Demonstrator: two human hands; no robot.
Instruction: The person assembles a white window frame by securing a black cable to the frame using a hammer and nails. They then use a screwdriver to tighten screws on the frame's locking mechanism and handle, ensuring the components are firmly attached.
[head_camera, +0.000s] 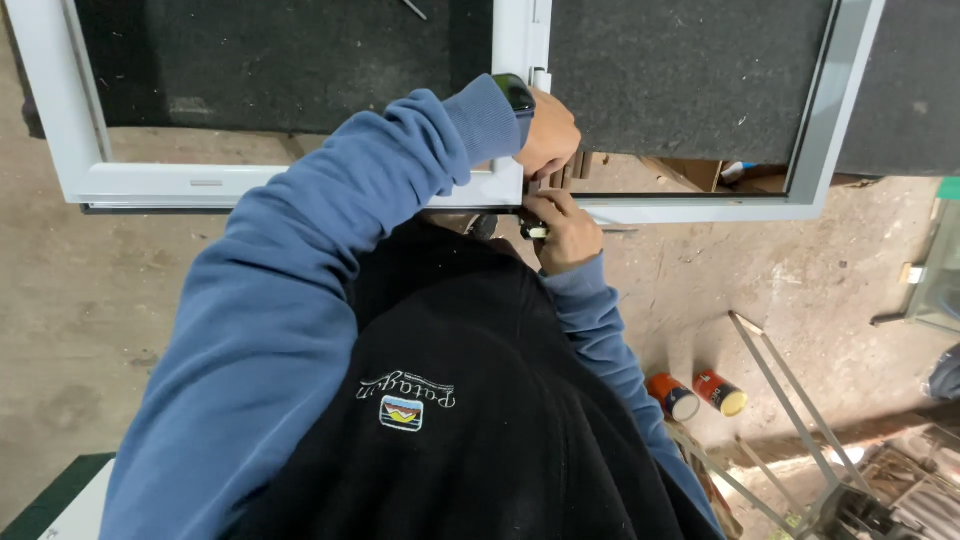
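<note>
Dusty concrete floor (120, 300) — dark felt worktop (280, 60)

frame (300, 185): white, with a grey edge along the 3 o'clock side
mat (690, 80): dark charcoal, speckled with pale flecks
sleeves (300, 300): mid blue
vest (480, 400): black, with a small white, orange and yellow badge at 6 o'clock
watch (516, 92): black face with a green tint
floor (100, 300): dull brown-grey, blotched and stained
cans (695, 393): orange-red, one with a white end, one with a yellow end, at 4 o'clock
rods (790, 400): pale grey metal at 4 o'clock
panel (50, 495): dark green at 8 o'clock
</note>
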